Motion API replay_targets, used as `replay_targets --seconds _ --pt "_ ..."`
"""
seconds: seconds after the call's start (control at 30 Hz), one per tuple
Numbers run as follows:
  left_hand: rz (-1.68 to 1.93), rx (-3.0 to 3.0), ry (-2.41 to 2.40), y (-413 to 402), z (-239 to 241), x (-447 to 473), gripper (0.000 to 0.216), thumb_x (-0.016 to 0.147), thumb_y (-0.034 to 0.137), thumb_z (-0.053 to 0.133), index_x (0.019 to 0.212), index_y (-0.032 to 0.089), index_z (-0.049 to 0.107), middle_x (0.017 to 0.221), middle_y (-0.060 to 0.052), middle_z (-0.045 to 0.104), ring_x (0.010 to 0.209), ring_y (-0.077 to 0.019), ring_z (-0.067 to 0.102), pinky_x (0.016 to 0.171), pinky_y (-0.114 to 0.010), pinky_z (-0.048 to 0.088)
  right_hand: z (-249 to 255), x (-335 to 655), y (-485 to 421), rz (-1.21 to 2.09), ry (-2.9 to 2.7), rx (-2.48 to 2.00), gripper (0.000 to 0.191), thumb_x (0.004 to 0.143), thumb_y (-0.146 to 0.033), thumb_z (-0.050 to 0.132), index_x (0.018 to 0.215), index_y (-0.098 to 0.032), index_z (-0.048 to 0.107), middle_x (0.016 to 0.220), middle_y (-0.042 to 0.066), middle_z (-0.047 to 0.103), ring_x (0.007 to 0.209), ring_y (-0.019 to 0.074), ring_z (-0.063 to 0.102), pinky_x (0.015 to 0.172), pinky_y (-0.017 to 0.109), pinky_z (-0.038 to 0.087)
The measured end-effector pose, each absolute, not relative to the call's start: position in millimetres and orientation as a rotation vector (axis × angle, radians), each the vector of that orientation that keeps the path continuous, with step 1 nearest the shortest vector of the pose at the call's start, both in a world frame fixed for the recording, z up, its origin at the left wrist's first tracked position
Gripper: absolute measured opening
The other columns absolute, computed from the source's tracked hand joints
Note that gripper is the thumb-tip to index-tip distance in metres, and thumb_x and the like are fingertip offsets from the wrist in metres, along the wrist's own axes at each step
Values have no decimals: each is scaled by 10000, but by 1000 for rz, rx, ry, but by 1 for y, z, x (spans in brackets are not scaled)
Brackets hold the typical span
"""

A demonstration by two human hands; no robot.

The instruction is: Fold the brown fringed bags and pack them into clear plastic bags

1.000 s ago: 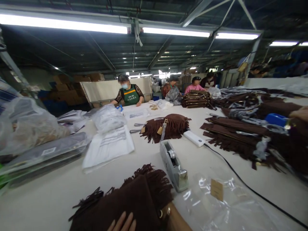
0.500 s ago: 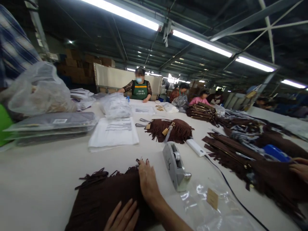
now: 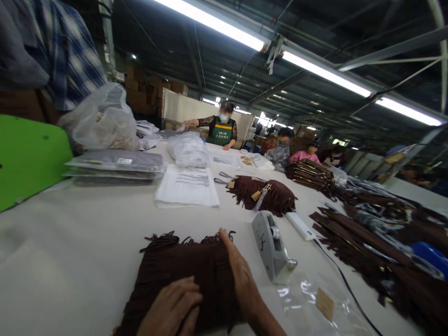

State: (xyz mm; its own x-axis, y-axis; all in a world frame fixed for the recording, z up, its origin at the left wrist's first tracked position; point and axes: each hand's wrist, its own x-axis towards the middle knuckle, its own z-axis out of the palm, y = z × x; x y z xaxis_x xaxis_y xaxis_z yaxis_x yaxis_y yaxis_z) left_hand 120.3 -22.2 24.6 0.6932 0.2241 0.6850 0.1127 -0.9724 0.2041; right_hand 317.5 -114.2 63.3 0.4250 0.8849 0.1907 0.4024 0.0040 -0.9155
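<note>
Your left hand (image 3: 171,308) lies with fingers curled, pressing flat on the brown fringed bag (image 3: 185,275) at the near edge of the desk (image 3: 70,242); it grasps nothing. Your right hand (image 3: 241,275) lies open, palm down, along the bag's right side, fingertips at the fringe on its far edge, also gripping nothing. The bag lies flat on the desk with its fringe spread, unwrapped. Judged from this, the work is at an early stage: the bag is being smoothed, while the clear plastic sleeve (image 3: 315,303) with a card tag in it lies just to the right near the desk's near edge and holds no bag.

Surface, left to right: a green panel (image 3: 31,158) at the left edge; flat packed grey items (image 3: 115,165) with a filled clear plastic sack (image 3: 101,121) behind them; a stack of white printed bags (image 3: 187,186) toward the middle; a second fringed bag (image 3: 266,196) with tags beyond it; a grey tape dispenser (image 3: 271,247) just right of your right hand; a white power bank (image 3: 301,226) with a black cable running to the near right edge; dark fringed pieces (image 3: 367,238) piled along the right side.

Room: a workshop under long strip lights, cartons stacked at the back left. Other persons work at the far edge, one in a green apron (image 3: 221,133).
</note>
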Motion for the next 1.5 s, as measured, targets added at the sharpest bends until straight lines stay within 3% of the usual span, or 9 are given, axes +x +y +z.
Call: replay_targets --seconds 0.2,0.33,0.53,0.73,0.93,1.1,1.2,1.33,1.5 --pt "1268 3020 463 -6 12 86 262 924 313 464 1106 243 639 1110 -18 700 1043 -152 647 874 -221 506 55 356 -187 236 -1513 -1873 335 930 -277 509 1243 -289 625 1280 63 630 1201 247 551 1037 416 432" --pt "1191 3139 368 -15 0 86 246 882 280 498 1077 262 647 1113 -6 704 985 -148 662 834 -223 501 39 344 -197 60 -1982 -1869 398 829 -105 566 1180 -272 653 1105 71 697 929 243 621 807 380 502" --pt "1056 3201 413 -17 -2 89 350 786 241 558 1130 282 606 1149 0 692 976 -176 657 823 -251 494 21 330 -171 77 -1859 -1784 131 872 -233 626 957 -257 723 848 35 703 816 202 597 725 308 473" --pt "1051 3372 303 -18 -7 91 374 804 97 473 1107 269 608 1094 13 705 962 -170 642 876 -283 422 -4 301 -147 -165 -1783 -1728 173 887 -254 570 990 -263 708 903 65 734 740 248 593 657 392 436" --pt "1133 3322 311 -34 -2 100 307 930 113 365 1013 244 630 989 23 708 914 -169 604 887 -321 362 -22 294 -152 -190 -2056 -1516 591 856 -481 625 1399 -329 450 1194 78 689 1049 330 634 872 483 481" --pt "1209 3216 328 -35 3 104 358 948 85 300 935 219 632 897 3 699 857 -172 593 874 -331 359 -10 319 -160 -319 -2149 -1674 890 841 -467 621 1536 -191 137 1476 165 402 1330 397 411 1053 589 361" --pt "1168 3258 284 -28 13 96 389 940 67 305 1055 228 639 1063 -3 689 985 -168 585 995 -343 324 -5 331 -158 -489 -2175 -1683 856 817 -393 623 1524 -156 200 1493 162 380 1369 378 353 1098 562 320" --pt "965 3450 514 -16 28 72 460 959 203 350 1408 266 430 1471 -39 445 1342 -254 373 1147 -487 147 -13 339 -158 -836 -2148 -1657 720 792 -187 513 1480 -102 319 1494 171 386 1412 357 268 1154 567 176" --pt "979 3366 940 -9 4 65 483 962 280 323 1441 275 389 1452 -80 476 1343 -311 381 1094 -571 215 -21 339 -152 -1044 -2130 -1741 649 822 -35 394 1462 -136 363 1500 155 388 1402 338 300 1141 557 208"
